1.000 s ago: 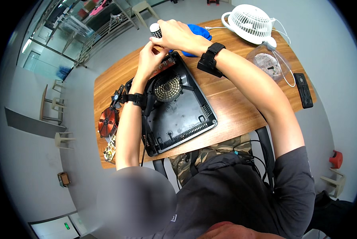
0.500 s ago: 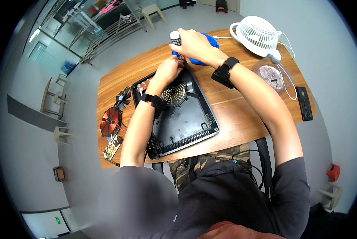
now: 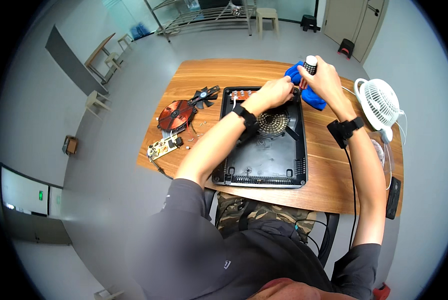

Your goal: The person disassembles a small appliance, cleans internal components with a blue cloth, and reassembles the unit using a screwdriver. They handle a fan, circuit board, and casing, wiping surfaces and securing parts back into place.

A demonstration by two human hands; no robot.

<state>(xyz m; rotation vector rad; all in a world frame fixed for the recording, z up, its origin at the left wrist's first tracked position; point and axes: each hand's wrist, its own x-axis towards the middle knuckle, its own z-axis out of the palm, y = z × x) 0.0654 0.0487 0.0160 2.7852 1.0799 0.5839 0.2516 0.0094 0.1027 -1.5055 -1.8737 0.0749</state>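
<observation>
My right hand [image 3: 326,82] is wrapped round an upright screwdriver [image 3: 310,64] with a thick, black-and-white checked handle and a white top. Its tip is hidden by my fingers, over the far right corner of a black plastic appliance housing [image 3: 264,160]. My left hand [image 3: 278,93] is closed at that same corner, fingertips pinched together; whatever they hold does not show. The housing lies open side up, with a round vent grille [image 3: 273,123] and a small orange-red circuit board [image 3: 241,94] inside. A bright blue item [image 3: 314,98], apparently cloth, lies beside the right hand.
Left of the housing lie a copper coil disc [image 3: 176,115], a black fan [image 3: 204,97], a circuit board [image 3: 165,147] with a cable, and loose small screws. On the right stand a white fan [image 3: 380,102], a clear container [image 3: 386,152] and a black tray [image 3: 393,198].
The whole view has turned, so the table and housing now appear squarer and farther right. Both hands stay at the same housing corner, the right still gripping the screwdriver.
</observation>
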